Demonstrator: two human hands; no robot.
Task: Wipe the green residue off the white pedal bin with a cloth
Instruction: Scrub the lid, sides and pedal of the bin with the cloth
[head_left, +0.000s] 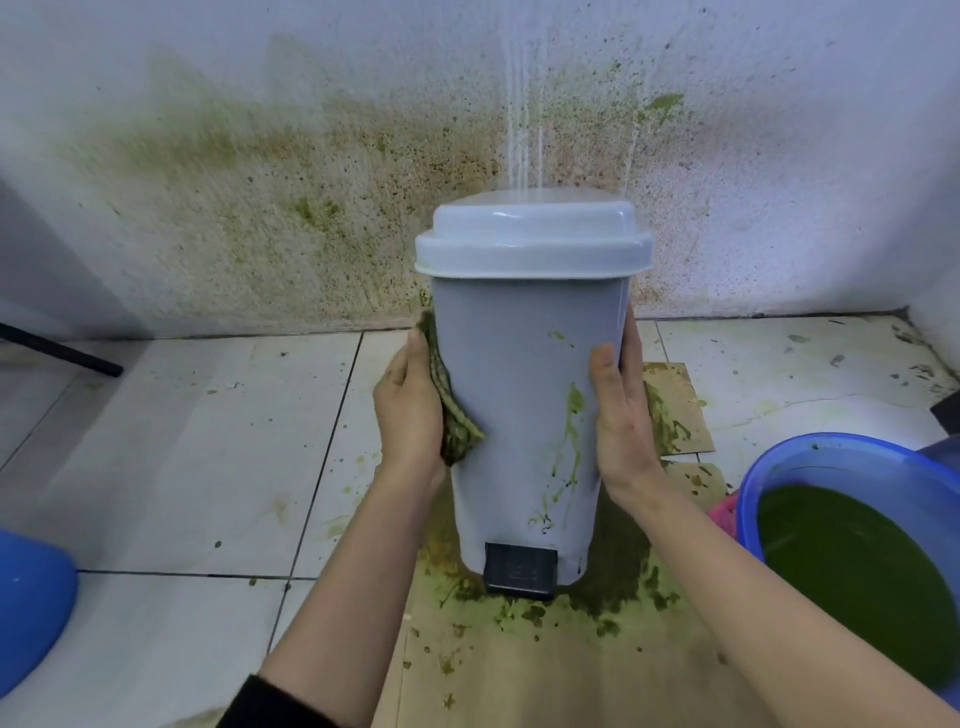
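The white pedal bin (519, 395) stands upright on the floor with its lid closed and a dark pedal (519, 569) at its foot. Green residue (571, 436) runs in streaks down its front right side. My left hand (410, 410) presses a green-stained cloth (452, 415) flat against the bin's left side. My right hand (621, 415) lies flat on the bin's right side, thumb on the front.
A blue basin (852, 551) of dark green water sits at the right, with a pink item (724, 517) beside it. A blue object (31, 613) lies at the left edge. Green splatter covers the wall (311, 208) and the floor tiles around the bin.
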